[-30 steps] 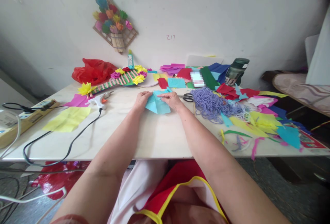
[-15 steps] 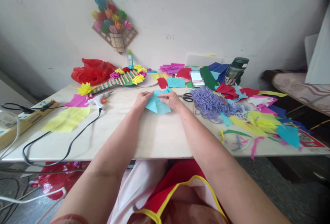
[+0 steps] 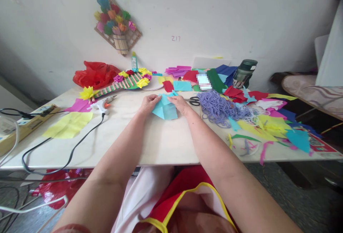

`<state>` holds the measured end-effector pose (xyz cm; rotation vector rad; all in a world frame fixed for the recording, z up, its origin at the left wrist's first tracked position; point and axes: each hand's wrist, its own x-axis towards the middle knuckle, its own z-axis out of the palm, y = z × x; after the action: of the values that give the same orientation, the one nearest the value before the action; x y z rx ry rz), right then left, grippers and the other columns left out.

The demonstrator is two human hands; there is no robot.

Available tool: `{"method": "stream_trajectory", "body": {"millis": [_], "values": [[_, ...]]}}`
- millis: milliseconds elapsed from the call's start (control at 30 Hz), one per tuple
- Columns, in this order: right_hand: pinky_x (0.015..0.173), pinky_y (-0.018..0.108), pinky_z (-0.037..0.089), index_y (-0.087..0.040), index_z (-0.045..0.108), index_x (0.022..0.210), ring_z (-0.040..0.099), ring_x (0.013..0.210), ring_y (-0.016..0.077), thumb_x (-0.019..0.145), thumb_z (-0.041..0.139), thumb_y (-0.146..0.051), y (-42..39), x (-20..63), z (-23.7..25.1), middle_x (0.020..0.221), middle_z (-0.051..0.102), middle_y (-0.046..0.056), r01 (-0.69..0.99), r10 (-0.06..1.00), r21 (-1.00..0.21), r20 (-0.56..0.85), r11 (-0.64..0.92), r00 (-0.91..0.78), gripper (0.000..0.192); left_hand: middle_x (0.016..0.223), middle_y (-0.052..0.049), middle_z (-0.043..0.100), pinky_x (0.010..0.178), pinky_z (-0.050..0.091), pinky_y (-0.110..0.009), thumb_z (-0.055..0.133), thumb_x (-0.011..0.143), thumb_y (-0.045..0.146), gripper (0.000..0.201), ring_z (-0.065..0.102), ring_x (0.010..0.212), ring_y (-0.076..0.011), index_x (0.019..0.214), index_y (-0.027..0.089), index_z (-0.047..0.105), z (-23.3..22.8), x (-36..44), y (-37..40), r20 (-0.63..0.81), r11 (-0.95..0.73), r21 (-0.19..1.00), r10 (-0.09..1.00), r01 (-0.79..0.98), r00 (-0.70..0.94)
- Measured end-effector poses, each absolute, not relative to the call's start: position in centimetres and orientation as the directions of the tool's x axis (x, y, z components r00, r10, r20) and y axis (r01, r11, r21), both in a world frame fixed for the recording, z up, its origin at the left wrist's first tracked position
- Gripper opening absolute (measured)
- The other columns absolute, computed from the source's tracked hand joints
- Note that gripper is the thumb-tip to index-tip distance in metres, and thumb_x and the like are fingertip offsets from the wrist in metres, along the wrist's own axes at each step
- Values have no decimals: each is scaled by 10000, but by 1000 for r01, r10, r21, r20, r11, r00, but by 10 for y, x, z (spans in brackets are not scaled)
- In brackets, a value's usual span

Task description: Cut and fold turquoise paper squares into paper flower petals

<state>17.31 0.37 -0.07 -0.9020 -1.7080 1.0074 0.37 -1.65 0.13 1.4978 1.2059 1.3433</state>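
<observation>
A creased light-blue sheet of crepe paper (image 3: 165, 110) is held between both hands above the middle of the table. My left hand (image 3: 150, 103) pinches its left upper edge. On the other side, my right hand (image 3: 179, 103) grips the upper right part, where the paper looks folded over. Its lower edge hangs toward me, with crease lines across it. Just right of my right hand lies a pair of scissors (image 3: 194, 100) with black handles, its blades partly hidden by the hand. Beside them is a heap of purple yarn (image 3: 218, 106).
On the left are a white glue gun (image 3: 103, 106) with its black cable, a yellow sheet (image 3: 68, 125) and a power strip (image 3: 32, 120). A flower-trimmed lute-shaped craft (image 3: 125, 84) lies behind. Coloured paper scraps (image 3: 273, 125) and a dark bottle (image 3: 244, 74) are on the right.
My right hand's fingers, stretched across the paper before, have drawn back to the right and now pinch its edge. More of the blue paper's middle shows. The view has shifted slightly.
</observation>
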Motion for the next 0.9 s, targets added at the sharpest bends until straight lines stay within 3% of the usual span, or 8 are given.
{"method": "stream_trajectory", "body": {"millis": [233,600,900], "values": [[669,355,494,-156,652,680,566,612,162,617,668,-488,4,171,-3,611,623,25,6,933,-988,144,155,-331,338,495,53,401,410,233,-188,636,629,500,371,323,436,-49,618,150,513,4,7,-20,259,-258,956,966,138,13],[697,388,489,-160,615,618,574,618,181,591,691,-473,5,168,-4,616,616,49,17,945,-988,139,150,-296,323,469,55,365,395,197,-190,614,637,545,418,300,416,-46,581,158,465,3,5,-19,235,-237,952,971,193,35],[593,312,443,-181,563,569,474,526,125,524,695,-540,2,168,-2,545,543,4,13,937,-984,165,177,-309,385,474,67,326,401,202,-193,666,596,480,409,273,425,-38,538,163,415,8,8,-24,259,-260,947,965,191,31]]}}
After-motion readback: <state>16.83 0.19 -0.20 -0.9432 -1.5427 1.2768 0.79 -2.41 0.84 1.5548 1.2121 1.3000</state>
